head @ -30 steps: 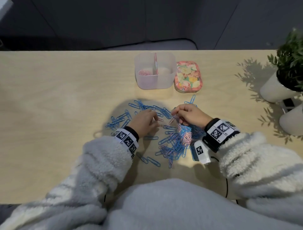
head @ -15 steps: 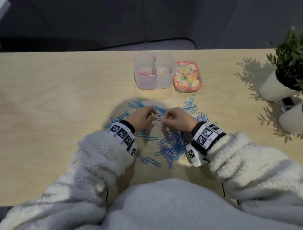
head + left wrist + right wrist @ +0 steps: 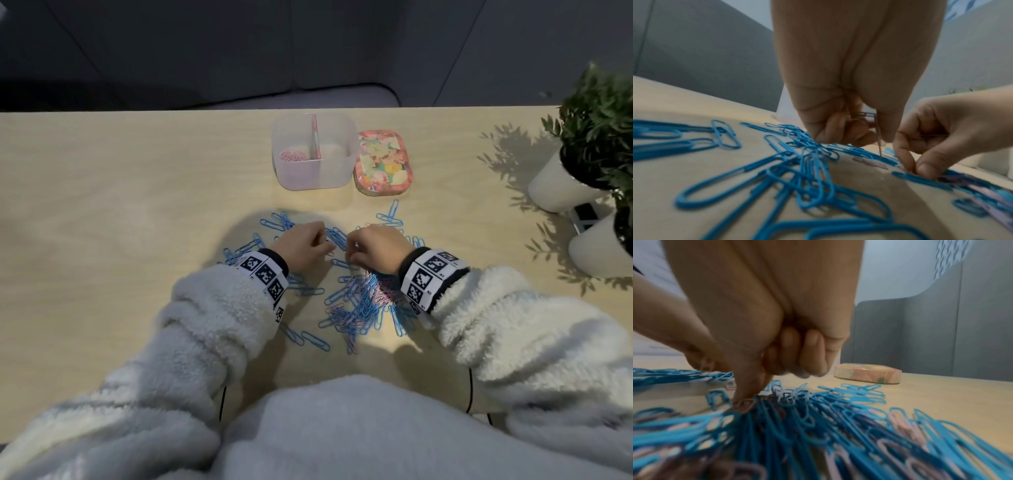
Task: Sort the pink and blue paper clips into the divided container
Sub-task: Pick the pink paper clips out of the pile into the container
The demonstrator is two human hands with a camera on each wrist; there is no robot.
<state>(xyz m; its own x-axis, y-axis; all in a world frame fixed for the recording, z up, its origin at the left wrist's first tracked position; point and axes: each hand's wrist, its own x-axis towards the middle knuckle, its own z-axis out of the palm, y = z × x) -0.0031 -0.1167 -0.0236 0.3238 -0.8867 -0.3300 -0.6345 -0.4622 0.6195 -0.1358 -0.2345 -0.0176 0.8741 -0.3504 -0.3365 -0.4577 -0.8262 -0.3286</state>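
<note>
Head view: translucent divided plastic container at far table edge, pink clips in its left compartment, right looks empty. Mixed pink-and-blue paper clip pile lies nearer than container.

Left wrist view: left hand curled round several pinkish clips.

Right wrist view: right hand pinches pink clip from pile.

Judgement: pink-picking step; next, carry to container's left compartment.

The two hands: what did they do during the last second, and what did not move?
The right hand moved left, toward the left hand, and now its thumb and finger pinch a clip at the edge of the mixed clip pile. The left hand stayed nearly in place, holding clips in its curled fingers. The divided container and floral tin did not move.
</note>
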